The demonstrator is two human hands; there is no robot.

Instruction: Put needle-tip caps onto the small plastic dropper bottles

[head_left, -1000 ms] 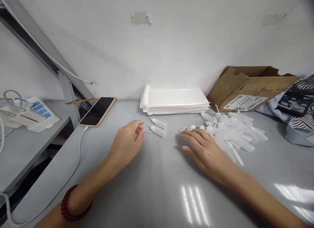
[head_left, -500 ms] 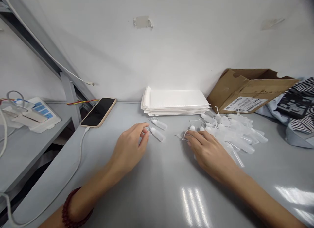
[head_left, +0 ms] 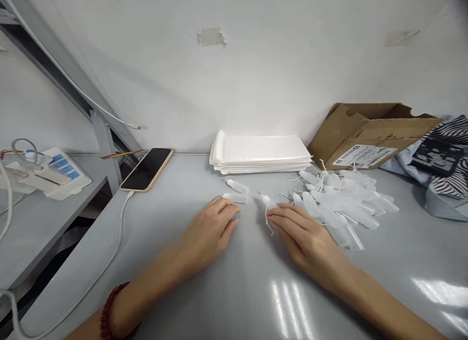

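Small translucent squeeze bottles with thin needle tips and tethered caps lie on the grey table. My right hand [head_left: 307, 233] is closed around one needle-tip bottle [head_left: 266, 201]; its tip points away from me and its cap hangs by the strap, while the hand hides most of the body. A heap of similar bottles [head_left: 343, 198] spreads just beyond that hand. My left hand [head_left: 210, 230] has its thumb and fingers apart and grips nothing. Its fingertips are right beside a bottle [head_left: 237, 198] lying sideways. Behind that one, a second bottle [head_left: 238, 186] lies at a slant.
White padded mailers [head_left: 261, 155] are stacked against the wall. An open cardboard box [head_left: 365, 135] leans at the back right, with striped cloth [head_left: 451, 179] beside it. A phone [head_left: 148, 169] on a white charging cable [head_left: 120, 228] lies at the left.
My right hand has drawn a bottle leftward out of the heap. My left hand has shifted right and nearer me, and the front bottle on the left has turned sideways.
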